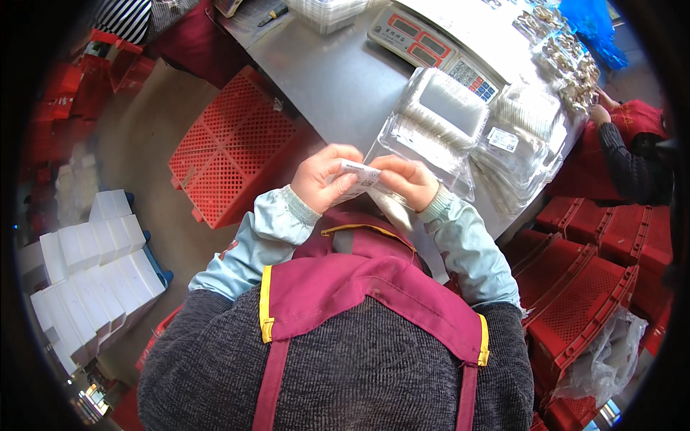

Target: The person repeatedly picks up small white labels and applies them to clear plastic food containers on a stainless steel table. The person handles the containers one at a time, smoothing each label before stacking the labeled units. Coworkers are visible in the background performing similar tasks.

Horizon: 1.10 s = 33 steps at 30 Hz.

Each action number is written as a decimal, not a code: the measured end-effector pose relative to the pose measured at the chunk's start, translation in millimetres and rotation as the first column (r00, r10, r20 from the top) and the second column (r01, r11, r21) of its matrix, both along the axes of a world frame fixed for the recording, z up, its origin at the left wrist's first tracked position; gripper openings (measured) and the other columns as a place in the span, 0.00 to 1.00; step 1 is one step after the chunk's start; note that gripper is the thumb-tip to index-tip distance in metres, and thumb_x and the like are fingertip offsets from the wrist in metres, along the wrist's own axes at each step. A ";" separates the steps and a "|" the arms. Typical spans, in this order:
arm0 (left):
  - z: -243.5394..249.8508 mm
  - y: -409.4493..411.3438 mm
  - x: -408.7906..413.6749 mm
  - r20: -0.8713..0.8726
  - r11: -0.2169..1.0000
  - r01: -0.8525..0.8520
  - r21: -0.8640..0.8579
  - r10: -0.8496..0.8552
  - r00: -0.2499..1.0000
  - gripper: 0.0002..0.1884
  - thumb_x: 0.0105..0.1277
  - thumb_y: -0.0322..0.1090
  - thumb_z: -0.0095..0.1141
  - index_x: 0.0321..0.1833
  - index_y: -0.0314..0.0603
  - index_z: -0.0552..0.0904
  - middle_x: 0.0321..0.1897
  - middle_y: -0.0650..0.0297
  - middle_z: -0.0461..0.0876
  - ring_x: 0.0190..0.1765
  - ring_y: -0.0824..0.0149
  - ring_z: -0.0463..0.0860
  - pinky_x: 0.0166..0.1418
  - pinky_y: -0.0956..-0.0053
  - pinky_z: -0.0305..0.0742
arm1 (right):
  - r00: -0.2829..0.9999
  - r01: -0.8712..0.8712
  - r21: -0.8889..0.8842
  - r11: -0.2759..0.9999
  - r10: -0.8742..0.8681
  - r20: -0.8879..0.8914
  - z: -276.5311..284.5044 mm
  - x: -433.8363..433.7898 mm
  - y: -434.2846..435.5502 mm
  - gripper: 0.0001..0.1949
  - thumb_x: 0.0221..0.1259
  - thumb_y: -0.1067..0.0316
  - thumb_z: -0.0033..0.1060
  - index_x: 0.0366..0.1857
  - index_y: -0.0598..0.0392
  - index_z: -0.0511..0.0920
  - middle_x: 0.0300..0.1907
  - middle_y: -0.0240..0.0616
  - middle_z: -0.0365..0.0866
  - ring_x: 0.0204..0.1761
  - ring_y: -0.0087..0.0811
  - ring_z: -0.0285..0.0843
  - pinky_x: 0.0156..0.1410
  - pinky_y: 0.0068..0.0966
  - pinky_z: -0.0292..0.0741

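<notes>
My left hand (pixel 323 176) pinches a strip of white printed labels (pixel 360 175) between thumb and fingers. On the strip's other end, the fingers of my right hand (pixel 408 180) grip its edge. Below my right hand hangs a pale, partly transparent piece (pixel 393 209), too unclear to name. Just beyond my hands stands a stack of clear plastic containers (pixel 453 105) on the metal table (pixel 318 70). Beside it, more nested clear containers (pixel 531 121) lean over, and a white label (pixel 503 139) lies on them.
A digital scale (pixel 412 40) stands behind the containers. Mushrooms (pixel 571 64) in trays lie at the far right, near another person's hands (pixel 599 108). An upturned red crate (pixel 232 145) is left of the table. Red crates (pixel 579 301) fill the right; white boxes (pixel 99 275) stand left.
</notes>
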<state>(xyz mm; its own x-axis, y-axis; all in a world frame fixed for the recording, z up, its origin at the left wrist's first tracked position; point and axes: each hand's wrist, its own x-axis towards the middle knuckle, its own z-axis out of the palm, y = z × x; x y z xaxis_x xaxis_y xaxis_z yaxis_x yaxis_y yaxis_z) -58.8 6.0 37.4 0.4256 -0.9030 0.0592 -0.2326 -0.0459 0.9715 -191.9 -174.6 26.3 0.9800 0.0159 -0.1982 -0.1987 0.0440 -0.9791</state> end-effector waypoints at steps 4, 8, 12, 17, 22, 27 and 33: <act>-5.6 -1.1 -10.4 -0.627 0.995 0.088 0.046 -0.040 0.778 0.08 0.67 0.33 0.53 0.39 0.34 0.79 0.38 0.69 0.75 0.42 0.78 0.74 0.46 0.81 0.70 | 0.979 0.148 -0.060 0.987 -0.138 0.148 5.6 -11.3 -6.6 0.14 0.67 0.63 0.48 0.47 0.62 0.77 0.45 0.36 0.78 0.49 0.25 0.73 0.58 0.24 0.68; -19.5 -26.9 -20.2 -0.507 0.985 0.171 0.026 -0.135 0.851 0.08 0.67 0.34 0.53 0.40 0.35 0.78 0.35 0.70 0.73 0.40 0.79 0.73 0.45 0.81 0.69 | 0.988 0.152 0.009 0.988 -0.152 0.015 7.1 -24.8 -12.9 0.14 0.65 0.65 0.51 0.50 0.62 0.75 0.46 0.36 0.79 0.49 0.25 0.74 0.58 0.24 0.69; -37.7 -63.2 -23.2 -0.480 0.968 0.246 0.045 -0.195 0.855 0.10 0.67 0.33 0.52 0.45 0.34 0.78 0.36 0.68 0.77 0.41 0.78 0.75 0.46 0.79 0.71 | 0.898 0.439 0.193 0.878 -0.422 -0.123 -4.1 -36.9 -15.2 0.15 0.60 0.71 0.58 0.50 0.62 0.75 0.45 0.36 0.80 0.49 0.25 0.75 0.57 0.25 0.71; -46.0 -80.5 -22.1 -0.684 0.931 0.341 0.130 -0.165 0.710 0.17 0.64 0.29 0.53 0.55 0.31 0.74 0.44 0.60 0.81 0.46 0.72 0.78 0.52 0.76 0.73 | 0.823 0.554 -0.177 0.813 -0.567 -0.028 -29.4 -47.0 -14.7 0.15 0.58 0.78 0.55 0.50 0.63 0.75 0.44 0.36 0.79 0.47 0.24 0.74 0.53 0.22 0.72; -39.2 -79.0 -11.6 -0.638 0.868 0.429 0.252 -0.184 0.748 0.15 0.58 0.30 0.59 0.47 0.30 0.80 0.39 0.60 0.83 0.42 0.70 0.80 0.49 0.76 0.74 | 0.820 0.560 -0.672 0.484 -0.438 0.368 -48.1 -33.9 -14.1 0.14 0.47 0.73 0.57 0.42 0.55 0.79 0.33 0.42 0.79 0.38 0.38 0.76 0.46 0.32 0.73; -39.1 -56.9 -3.5 -0.441 0.805 0.404 0.435 -0.201 0.875 0.10 0.55 0.33 0.62 0.36 0.33 0.84 0.29 0.64 0.84 0.34 0.76 0.79 0.41 0.80 0.74 | 0.884 0.445 -0.889 0.109 -0.211 0.416 -48.8 -25.4 -3.1 0.11 0.45 0.74 0.56 0.36 0.55 0.79 0.33 0.43 0.79 0.40 0.47 0.76 0.43 0.40 0.72; -47.3 -10.1 5.7 -0.620 0.816 0.492 0.303 -0.223 0.752 0.10 0.59 0.36 0.59 0.36 0.35 0.82 0.30 0.67 0.82 0.34 0.76 0.77 0.43 0.77 0.73 | 0.949 0.264 -0.945 0.192 -0.227 0.219 -38.2 -30.8 -3.8 0.15 0.48 0.67 0.58 0.43 0.44 0.81 0.33 0.41 0.81 0.42 0.44 0.77 0.50 0.46 0.67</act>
<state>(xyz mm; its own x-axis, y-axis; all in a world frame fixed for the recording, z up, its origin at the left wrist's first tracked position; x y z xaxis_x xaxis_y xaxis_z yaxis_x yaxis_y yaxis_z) -53.1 -4.1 -9.9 -0.0984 -0.8632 -0.4951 0.2287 -0.5039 0.8330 -222.7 -178.4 -11.9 0.9001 -0.4085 0.1514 -0.3459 -0.8814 -0.3215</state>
